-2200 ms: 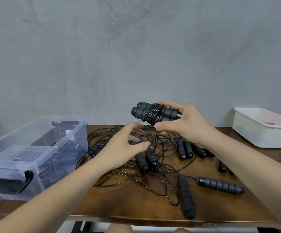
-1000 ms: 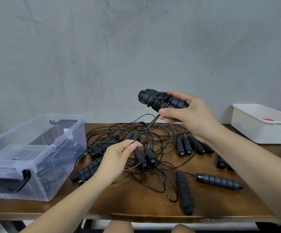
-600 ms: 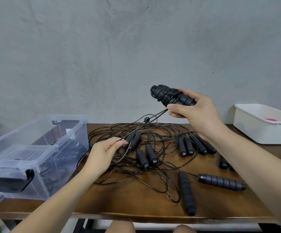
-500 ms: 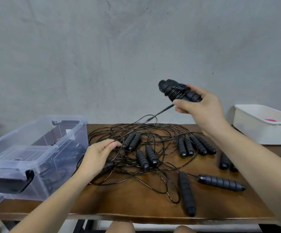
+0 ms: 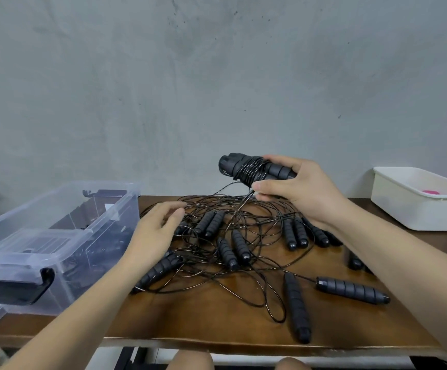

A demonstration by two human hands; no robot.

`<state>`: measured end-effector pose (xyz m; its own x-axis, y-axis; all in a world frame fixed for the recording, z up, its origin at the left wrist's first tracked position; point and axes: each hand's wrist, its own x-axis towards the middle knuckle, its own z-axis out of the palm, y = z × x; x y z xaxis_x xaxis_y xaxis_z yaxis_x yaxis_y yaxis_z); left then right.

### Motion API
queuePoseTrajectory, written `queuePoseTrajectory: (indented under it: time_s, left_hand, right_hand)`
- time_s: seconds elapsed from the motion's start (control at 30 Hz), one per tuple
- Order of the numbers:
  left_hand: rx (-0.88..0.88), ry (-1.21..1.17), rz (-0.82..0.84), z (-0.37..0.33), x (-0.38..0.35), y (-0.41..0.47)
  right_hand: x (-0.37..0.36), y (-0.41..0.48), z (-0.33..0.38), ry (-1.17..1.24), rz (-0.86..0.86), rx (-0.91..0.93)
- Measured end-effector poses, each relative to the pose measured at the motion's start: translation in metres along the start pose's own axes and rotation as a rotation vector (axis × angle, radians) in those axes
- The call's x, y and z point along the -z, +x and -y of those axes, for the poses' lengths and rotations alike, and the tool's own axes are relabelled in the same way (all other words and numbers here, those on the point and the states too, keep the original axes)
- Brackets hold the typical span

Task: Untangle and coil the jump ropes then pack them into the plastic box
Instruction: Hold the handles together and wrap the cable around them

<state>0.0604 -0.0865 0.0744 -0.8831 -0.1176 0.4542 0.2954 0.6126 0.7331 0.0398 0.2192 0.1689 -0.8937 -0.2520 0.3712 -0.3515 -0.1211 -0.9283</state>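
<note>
Right hand (image 5: 305, 193): we gripped the wound rope bundle (image 5: 249, 169) aloft, likely to draw its tail clear.
Left hand (image 5: 155, 231): open, flat on the tangle (image 5: 243, 236), pinning it to the worktop (image 5: 217, 321).
Plastic box (image 5: 56, 236): at left.

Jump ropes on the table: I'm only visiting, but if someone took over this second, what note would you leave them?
Right grip: holds a wrapped handle bundle above the table. Its loose rope end trails down into the tangle.
Left grip: open, resting on the tangle.
Clear plastic box: open, at the table's left, with dark items inside.
Done: this rope is mostly coiled.
Left: free the trailing end, box the bundle, then untangle, coil and pack the rest.
</note>
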Motion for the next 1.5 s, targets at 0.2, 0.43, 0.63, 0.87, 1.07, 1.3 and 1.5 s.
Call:
queuePoseTrajectory:
  time_s: [0.2,0.43,0.63,0.87,1.07,1.3,1.5]
  left_hand:
    - [-0.057,-0.231,0.212,-0.058,-0.024,-0.024]
    - [0.048,-0.371,-0.036,-0.065,-0.041,-0.027]
    - [-0.052,-0.306,0.084,-0.066,-0.033,-0.024]
    - [-0.051,-0.202,0.277,-0.061,-0.027,-0.034]
    - [-0.108,-0.063,0.194,-0.028,-0.026,-0.034]
    - [0.110,-0.342,0.156,0.006,-0.021,-0.032]
    - [0.253,-0.827,0.245,0.023,-0.025,-0.042]
  right_hand:
    - [-0.019,-0.004,0.008,0.025,0.023,0.032]
    - [-0.015,-0.004,0.021,0.077,-0.044,0.065]
    - [-0.007,-0.004,0.016,0.004,-0.059,0.080]
    - [0.000,0.000,0.020,-0.035,-0.072,0.100]
    - [0.010,0.006,0.028,-0.044,-0.144,0.132]
    - [0.021,0.011,0.032,-0.060,-0.186,0.152]
    - [0.032,0.021,0.024,-0.125,-0.236,0.138]
